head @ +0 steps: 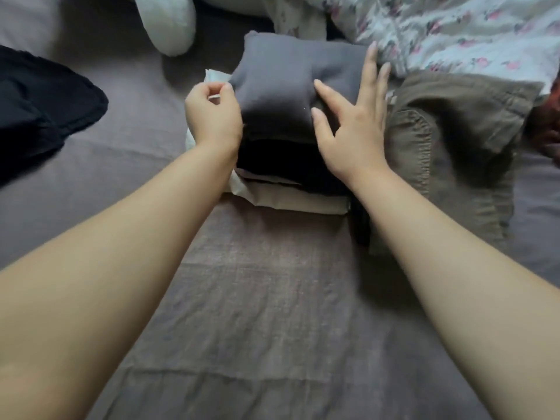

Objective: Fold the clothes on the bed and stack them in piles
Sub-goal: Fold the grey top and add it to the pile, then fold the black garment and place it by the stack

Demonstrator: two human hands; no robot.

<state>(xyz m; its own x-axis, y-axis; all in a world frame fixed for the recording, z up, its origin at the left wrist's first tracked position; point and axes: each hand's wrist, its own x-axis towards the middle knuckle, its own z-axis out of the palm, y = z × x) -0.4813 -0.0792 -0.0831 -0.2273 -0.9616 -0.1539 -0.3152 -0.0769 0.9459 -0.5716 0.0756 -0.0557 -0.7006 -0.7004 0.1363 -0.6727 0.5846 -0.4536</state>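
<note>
A folded grey garment (281,83) tops a pile in the middle of the bed. Under it lie a black folded piece (272,160) and cream-white folded pieces (297,200). My left hand (212,116) is at the pile's left side, fingers curled against the grey garment's edge. My right hand (354,122) lies flat with fingers spread on the grey garment's right part. To the right of the pile sit folded olive-brown trousers (448,140).
A loose black garment (39,116) lies at the left on the mauve bedsheet (266,298). A floral quilt (454,28) bunches at the back right, a white plush limb (169,22) at the back. Something red (545,125) shows at the right edge.
</note>
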